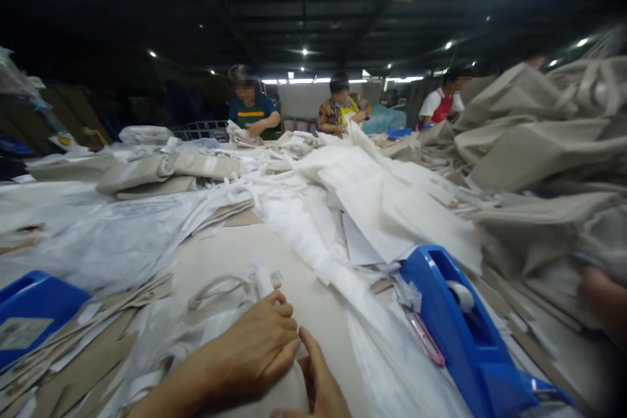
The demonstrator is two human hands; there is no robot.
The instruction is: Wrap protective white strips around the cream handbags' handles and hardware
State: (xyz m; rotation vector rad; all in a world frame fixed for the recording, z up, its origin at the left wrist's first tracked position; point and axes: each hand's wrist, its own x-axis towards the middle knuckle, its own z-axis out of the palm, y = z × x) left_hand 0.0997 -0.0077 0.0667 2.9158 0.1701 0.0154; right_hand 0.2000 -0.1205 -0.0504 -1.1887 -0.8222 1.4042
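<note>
Partly hidden, the beige cloth (290,394) lies beneath the left hand (262,345), whose curled fingers may or may not grip it, beside the right hand (321,382), cut off below, its hold indiscernible.

The right hand (321,379) is losing its wrist to the bottom edge, the left hand (267,339) is hiding beige fabric (288,393) beneath, and well right of both, a co-worker's hand (605,297) is blurring!

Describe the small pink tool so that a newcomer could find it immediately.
Find the large blue tape dispenser, right of the right hand. Beside its left edge lies the slim tool. Its pink colour sets it apart from surrounding blue, white and beige.
</note>
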